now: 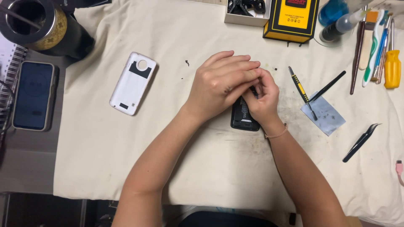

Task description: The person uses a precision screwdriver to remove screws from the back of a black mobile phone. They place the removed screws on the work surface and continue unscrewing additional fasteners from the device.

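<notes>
Both hands close on the black phone body [243, 117] at the centre of the frame: the left hand [221, 84] lies over the top of it with fingers curled down, and the right hand [261, 98] pinches at its upper edge, fingertips pressed together against something too small to make out. Only the lower end of the phone shows beneath the wrists, lying on the cream cloth [105, 159].

The white back cover [133, 83] lies apart at centre left, inner face up. To the right lie a yellow-and-black precision screwdriver [299, 89], a thin black spudger [328, 85], a grey pad [323, 112] and black tweezers [361, 143] at lower right. Small dark specks, perhaps screws [186, 63], sit loose on the cloth above the hands.

Fine work like this goes best, I judge, with the left hand pinning the body flat while the right works with light, even pressure, keeping any freed part over the cloth and away from the edge.
</notes>
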